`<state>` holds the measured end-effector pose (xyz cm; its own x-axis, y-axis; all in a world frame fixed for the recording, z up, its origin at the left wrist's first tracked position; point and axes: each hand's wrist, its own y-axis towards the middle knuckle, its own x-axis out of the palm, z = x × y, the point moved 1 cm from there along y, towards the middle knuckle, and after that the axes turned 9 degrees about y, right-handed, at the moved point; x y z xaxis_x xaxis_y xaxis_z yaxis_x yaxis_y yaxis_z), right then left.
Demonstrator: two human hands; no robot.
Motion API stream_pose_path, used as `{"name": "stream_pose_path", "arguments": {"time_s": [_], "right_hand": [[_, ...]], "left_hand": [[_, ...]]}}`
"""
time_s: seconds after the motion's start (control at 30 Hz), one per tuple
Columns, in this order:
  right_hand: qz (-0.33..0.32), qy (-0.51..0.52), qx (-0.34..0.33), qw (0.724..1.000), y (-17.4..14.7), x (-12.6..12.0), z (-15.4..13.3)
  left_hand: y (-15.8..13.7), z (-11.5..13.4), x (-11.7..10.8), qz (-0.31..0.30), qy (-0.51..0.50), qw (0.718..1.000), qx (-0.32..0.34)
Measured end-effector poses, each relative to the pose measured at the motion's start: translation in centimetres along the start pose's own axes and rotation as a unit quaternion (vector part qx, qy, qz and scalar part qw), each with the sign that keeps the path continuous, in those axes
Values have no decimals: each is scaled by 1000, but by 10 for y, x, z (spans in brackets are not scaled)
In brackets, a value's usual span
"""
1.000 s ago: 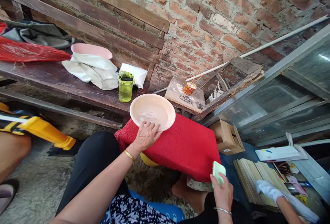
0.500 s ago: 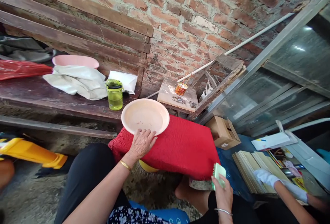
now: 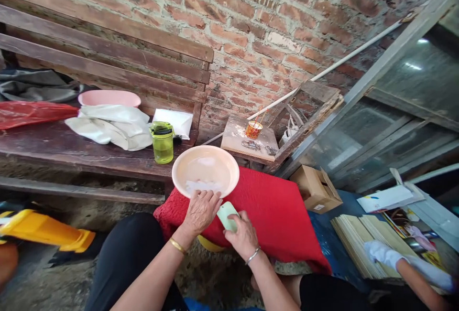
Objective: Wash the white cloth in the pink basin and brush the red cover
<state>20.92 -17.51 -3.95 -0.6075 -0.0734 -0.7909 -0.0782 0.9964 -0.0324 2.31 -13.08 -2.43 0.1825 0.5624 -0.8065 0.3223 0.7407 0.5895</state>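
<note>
A cream plastic basin (image 3: pixel 229 165) with water in it stands on the red cloth (image 3: pixel 276 206). My left hand (image 3: pixel 203 210), with a gold bangle at the wrist, grips the basin's near rim, its fingers hooked over the edge. Close by on the right, my right hand (image 3: pixel 244 237) holds a pale green scrubbing brush (image 3: pixel 226 213) by its back. The brush is just outside the basin, near my left fingertips. Its bristles face away and are hidden.
On the wooden bench (image 3: pixel 89 165) are a green bottle (image 3: pixel 163 151), a white cloth (image 3: pixel 114 132) and a pink basin (image 3: pixel 109 98). A small stand (image 3: pixel 229 132) holds a red cup (image 3: pixel 253 131). At right, another person's gloved hand (image 3: pixel 382 252) rests by stacked boards (image 3: pixel 353 234).
My right hand has brought the brush left from the cloth's right edge to beside the basin. My left hand stays on the rim. The red cloth's right corner now hangs lower.
</note>
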Motion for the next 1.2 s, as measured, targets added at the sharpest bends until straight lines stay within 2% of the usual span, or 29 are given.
{"name": "stream_pose_path", "arguments": {"time_s": [0.07, 0.17, 0.23, 0.3, 0.37, 0.4, 0.47, 0.57, 0.63, 0.7, 0.8, 0.87, 0.9, 0.97, 1.07, 1.13, 1.2], "right_hand": [[38, -1, 55, 998, -4, -22, 32], [120, 2, 159, 980, -26, -78, 103], [177, -26, 239, 954, -50, -120, 149], [226, -67, 320, 918, -77, -158, 186], [260, -95, 376, 885, -98, -184, 209], [270, -97, 386, 877, -104, -191, 214], [281, -88, 376, 879, -105, -191, 213], [255, -47, 291, 921, -78, -154, 179], [198, -8, 198, 960, -51, -109, 136], [106, 19, 93, 990, -26, -61, 83], [-20, 10, -43, 999, -3, -7, 16], [-48, 5, -83, 995, 8, 5, -1], [-44, 10, -82, 996, 13, 3, 1], [-9, 39, -36, 999, 20, -15, 26], [98, 68, 77, 990, 16, -65, 92], [194, 54, 181, 963, -1, -106, 140], [265, 30, 283, 922, -26, -143, 179]], "left_hand": [[0, 0, 2, -2, -8, 1000, -6], [0, 0, 4, -2, -17, 1000, -11], [-1, 0, 5, -4, -9, 1000, -10], [-1, 0, 6, -4, 5, 1000, -5], [0, 0, 7, -1, 15, 1000, 0], [0, 0, 7, 3, 15, 1000, 1], [0, 0, 7, 7, 11, 1000, -1], [0, 1, 6, 5, 11, 1000, -10], [0, 2, 5, 6, 19, 1000, -10], [-1, 2, 4, 10, 26, 1000, -3], [-1, 2, 3, 15, 28, 999, 5], [-2, 2, 2, 17, 28, 999, 4], [-2, 2, 2, 17, 28, 999, 3], [-2, 3, 2, 17, 28, 999, -1], [-1, 5, 2, 14, 24, 1000, -7], [0, 5, 2, 12, 22, 1000, -9], [0, 6, 3, 10, 22, 1000, -11]]}}
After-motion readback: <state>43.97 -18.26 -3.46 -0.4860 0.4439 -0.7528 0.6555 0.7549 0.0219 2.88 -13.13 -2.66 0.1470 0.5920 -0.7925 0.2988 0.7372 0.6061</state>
